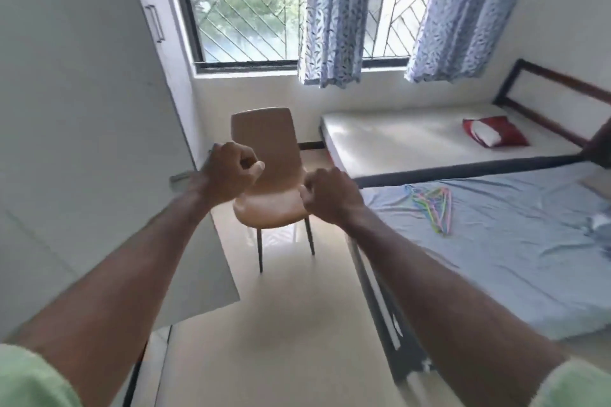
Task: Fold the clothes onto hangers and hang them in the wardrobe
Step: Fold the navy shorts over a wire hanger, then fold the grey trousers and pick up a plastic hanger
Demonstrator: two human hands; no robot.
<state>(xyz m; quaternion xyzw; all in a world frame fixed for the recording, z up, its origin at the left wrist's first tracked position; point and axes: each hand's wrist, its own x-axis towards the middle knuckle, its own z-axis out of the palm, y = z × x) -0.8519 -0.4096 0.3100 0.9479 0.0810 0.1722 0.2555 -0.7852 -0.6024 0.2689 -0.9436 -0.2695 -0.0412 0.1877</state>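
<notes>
Both hands, left hand and right hand, curl empty fingers; thin plastic hangers lie on rumpled sheet.

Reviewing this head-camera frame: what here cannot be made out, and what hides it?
- Inside of the white wardrobe: hidden behind its own door panels.
- Crumpled blue-grey clothing on the blue-sheeted bed: cut off by the right edge, type unclear.
- Pile of coloured plastic hangers: tangled and small, count unclear.
- Left hand and right hand: fingers curled; motion blur, but neither appears to hold anything.
</notes>
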